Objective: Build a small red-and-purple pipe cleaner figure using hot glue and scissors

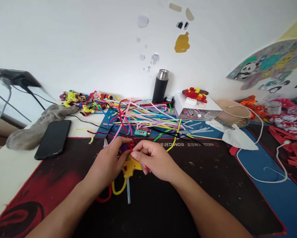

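Note:
My left hand [111, 160] and my right hand [154, 158] meet at the middle of the black desk mat [212, 172]. Both are closed in a pinch on a small red pipe-cleaner piece [130, 145] held between their fingertips. Under my hands lie a yellow glue gun [131, 165] with a clear glue stick [128, 193] and yellow-handled scissors [118, 188]. Just beyond my hands is a loose heap of coloured pipe cleaners [148, 115].
A black phone [53, 138] and a grey cloth [36, 127] lie at the left. A black flask [160, 86] and a white box [196, 107] stand at the back. White tissue [235, 135], a white cable [259, 138] and red paper pieces [294, 148] are at the right.

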Demonstrator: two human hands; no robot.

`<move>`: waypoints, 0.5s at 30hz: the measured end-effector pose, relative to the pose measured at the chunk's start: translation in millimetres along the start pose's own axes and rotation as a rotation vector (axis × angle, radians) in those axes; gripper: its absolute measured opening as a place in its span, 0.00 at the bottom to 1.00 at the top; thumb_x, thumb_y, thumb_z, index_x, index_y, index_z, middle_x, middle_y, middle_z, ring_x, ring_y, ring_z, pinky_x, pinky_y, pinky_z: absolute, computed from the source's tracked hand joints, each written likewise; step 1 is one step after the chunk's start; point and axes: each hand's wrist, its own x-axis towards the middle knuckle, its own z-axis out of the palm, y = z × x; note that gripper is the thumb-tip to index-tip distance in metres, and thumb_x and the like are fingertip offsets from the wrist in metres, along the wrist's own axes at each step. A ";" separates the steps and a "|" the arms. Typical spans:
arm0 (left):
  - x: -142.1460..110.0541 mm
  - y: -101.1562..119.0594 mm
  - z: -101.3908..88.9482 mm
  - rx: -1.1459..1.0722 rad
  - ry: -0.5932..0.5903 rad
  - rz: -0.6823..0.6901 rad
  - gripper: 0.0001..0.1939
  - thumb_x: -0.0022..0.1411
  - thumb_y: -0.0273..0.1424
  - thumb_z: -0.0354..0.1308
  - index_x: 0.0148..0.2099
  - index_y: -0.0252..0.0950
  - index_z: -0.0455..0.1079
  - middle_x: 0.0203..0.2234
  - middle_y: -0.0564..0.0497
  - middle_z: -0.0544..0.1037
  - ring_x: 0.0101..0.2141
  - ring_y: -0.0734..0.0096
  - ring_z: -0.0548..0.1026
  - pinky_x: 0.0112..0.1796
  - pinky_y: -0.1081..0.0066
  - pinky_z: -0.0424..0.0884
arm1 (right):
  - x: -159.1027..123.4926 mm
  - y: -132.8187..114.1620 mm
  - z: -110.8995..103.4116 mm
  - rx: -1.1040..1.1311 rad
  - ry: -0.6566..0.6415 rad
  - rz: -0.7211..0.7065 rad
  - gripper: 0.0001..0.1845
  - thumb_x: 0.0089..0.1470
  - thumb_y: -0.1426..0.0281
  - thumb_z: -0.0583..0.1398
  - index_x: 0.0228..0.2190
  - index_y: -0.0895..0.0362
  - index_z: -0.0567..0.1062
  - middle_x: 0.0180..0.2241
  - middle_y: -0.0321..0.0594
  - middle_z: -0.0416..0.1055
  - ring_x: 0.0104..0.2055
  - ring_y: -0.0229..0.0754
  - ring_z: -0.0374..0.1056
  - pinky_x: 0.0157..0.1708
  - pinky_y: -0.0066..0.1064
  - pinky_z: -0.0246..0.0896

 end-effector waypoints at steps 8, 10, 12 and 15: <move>0.0 6.4 -5.5 -0.039 -0.025 0.017 0.18 0.68 0.39 0.55 0.53 0.41 0.81 0.41 0.48 0.89 0.32 0.61 0.84 0.36 0.66 0.77 | -0.4 -0.8 -1.8 0.042 -0.015 0.012 0.10 0.66 0.63 0.65 0.35 0.55 0.74 0.17 0.23 0.65 0.16 0.32 0.62 0.20 0.24 0.56; 0.3 7.7 -6.3 -0.064 -0.028 0.008 0.18 0.68 0.38 0.56 0.53 0.41 0.82 0.41 0.49 0.89 0.31 0.62 0.82 0.34 0.67 0.75 | -1.2 -2.4 -1.8 0.066 -0.018 0.014 0.12 0.65 0.60 0.66 0.35 0.55 0.74 0.17 0.23 0.66 0.16 0.32 0.62 0.20 0.25 0.55; 0.8 7.8 -6.2 -0.116 -0.030 -0.020 0.16 0.67 0.38 0.59 0.52 0.42 0.83 0.41 0.49 0.89 0.31 0.61 0.82 0.34 0.66 0.75 | -2.4 -4.8 -1.8 0.106 -0.034 0.016 0.15 0.64 0.56 0.67 0.36 0.55 0.76 0.17 0.23 0.65 0.16 0.32 0.62 0.20 0.25 0.55; 2.2 5.9 -5.2 -0.303 -0.053 -0.082 0.14 0.67 0.40 0.63 0.49 0.41 0.83 0.39 0.48 0.89 0.37 0.56 0.84 0.38 0.65 0.77 | -3.7 -8.0 -3.3 0.174 -0.049 0.005 0.19 0.64 0.52 0.67 0.39 0.56 0.78 0.17 0.23 0.63 0.16 0.33 0.62 0.20 0.26 0.54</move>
